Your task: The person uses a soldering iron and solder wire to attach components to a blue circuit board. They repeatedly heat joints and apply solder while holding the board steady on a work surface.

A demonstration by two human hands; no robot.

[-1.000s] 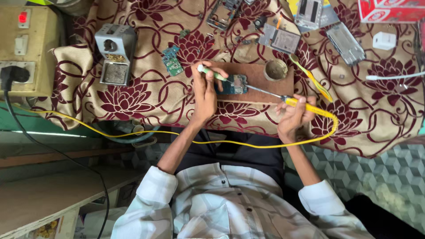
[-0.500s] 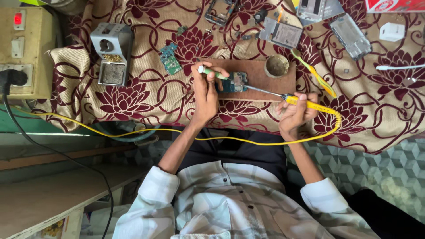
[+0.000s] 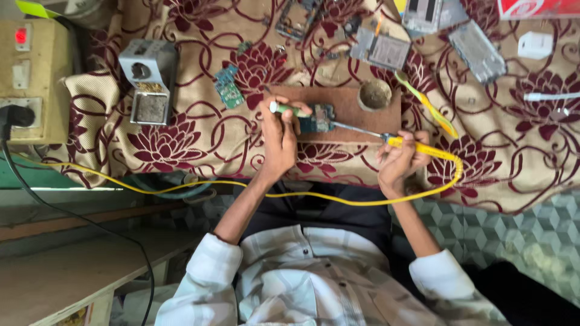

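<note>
My left hand (image 3: 279, 142) pins a small blue-green circuit board (image 3: 315, 121) onto a brown wooden block (image 3: 350, 111) and grips a green-handled tool (image 3: 289, 109). My right hand (image 3: 400, 162) is closed around the yellow handle of a soldering iron (image 3: 417, 147). Its metal shaft (image 3: 356, 128) reaches left, and the tip touches the board. The iron's yellow cable (image 3: 338, 199) loops down past my wrists and runs off left. A round tin (image 3: 374, 95) sits in the block's far right corner.
A floral cloth (image 3: 199, 133) covers the table. On it lie a grey metal iron stand (image 3: 149, 81), a small green circuit board (image 3: 228, 87), phone parts (image 3: 477, 51), a white adapter (image 3: 535, 44) and a yellow-green tool (image 3: 426, 105). A socket box (image 3: 27, 78) stands at the left.
Both hands stay where they were, with the iron's tip on the board. Only the view has shifted slightly.
</note>
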